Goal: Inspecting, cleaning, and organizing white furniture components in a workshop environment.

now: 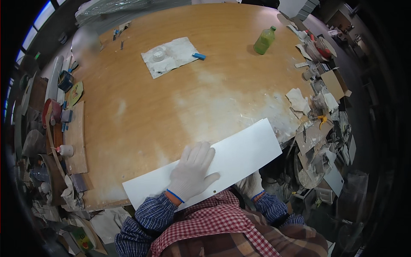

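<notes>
A long white panel lies at a slant over the near edge of the wooden table, its right end higher in the picture. My left hand, in a white knit glove with a blue cuff edge, rests flat on the panel's left half, thumb spread toward the right. A small dark round spot shows near the panel's front edge, close to that thumb. My right hand, gloved alike, is just below the panel's near edge on the right. Its fingers are largely hidden, and what it may hold cannot be made out.
Farther back lie a stained white sheet with a tape roll, and a blue piece. A green bottle stands far right. Clutter crowds the right edge, including a cardboard box. A small white bottle is at left.
</notes>
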The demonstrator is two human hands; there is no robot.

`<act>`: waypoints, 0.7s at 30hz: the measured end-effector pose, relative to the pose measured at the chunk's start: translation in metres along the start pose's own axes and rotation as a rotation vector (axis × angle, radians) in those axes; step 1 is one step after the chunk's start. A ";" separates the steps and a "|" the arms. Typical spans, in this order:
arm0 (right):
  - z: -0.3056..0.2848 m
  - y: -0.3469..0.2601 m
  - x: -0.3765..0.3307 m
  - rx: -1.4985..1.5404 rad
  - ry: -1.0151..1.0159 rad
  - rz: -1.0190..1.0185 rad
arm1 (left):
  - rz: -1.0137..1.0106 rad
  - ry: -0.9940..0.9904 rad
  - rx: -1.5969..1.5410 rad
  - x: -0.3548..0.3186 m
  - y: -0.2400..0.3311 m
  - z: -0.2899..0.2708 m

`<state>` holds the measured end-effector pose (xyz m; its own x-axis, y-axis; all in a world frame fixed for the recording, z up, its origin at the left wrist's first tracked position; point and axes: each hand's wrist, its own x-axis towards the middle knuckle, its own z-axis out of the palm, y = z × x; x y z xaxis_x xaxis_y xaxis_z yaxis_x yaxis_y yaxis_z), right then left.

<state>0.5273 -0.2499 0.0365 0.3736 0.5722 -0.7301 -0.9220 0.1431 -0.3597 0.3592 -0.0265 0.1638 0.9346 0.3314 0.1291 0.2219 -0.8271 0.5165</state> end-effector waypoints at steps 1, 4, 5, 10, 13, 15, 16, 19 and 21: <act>0.000 -0.001 0.001 0.004 0.003 -0.005 | -0.002 0.008 0.013 -0.001 0.000 0.000; -0.002 -0.004 0.003 -0.007 -0.014 0.030 | 0.005 0.035 0.040 -0.003 0.001 0.001; 0.000 -0.004 0.002 0.015 -0.095 0.034 | 0.018 0.055 0.057 -0.003 0.000 0.001; -0.026 0.002 0.017 0.017 -0.075 -0.003 | -0.013 0.065 0.121 -0.021 -0.003 -0.006; 0.006 -0.001 0.002 -0.036 -0.189 -0.010 | -0.019 0.064 0.194 -0.043 -0.008 -0.001; 0.011 -0.005 -0.002 0.001 -0.090 0.010 | 0.039 0.091 0.188 -0.036 -0.010 -0.008; 0.014 -0.009 -0.006 0.010 -0.090 0.002 | -0.043 -0.035 0.121 -0.032 -0.011 -0.015; 0.032 -0.021 -0.034 0.039 -0.126 0.068 | -0.127 -0.176 0.047 -0.011 -0.026 -0.032; 0.070 -0.034 -0.047 -0.255 -0.086 0.022 | -0.249 -0.310 -0.071 0.011 -0.047 -0.050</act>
<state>0.5343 -0.2258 0.1239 0.3334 0.6408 -0.6916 -0.8706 -0.0722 -0.4866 0.3452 0.0393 0.1834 0.8965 0.3561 -0.2637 0.4429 -0.7019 0.5578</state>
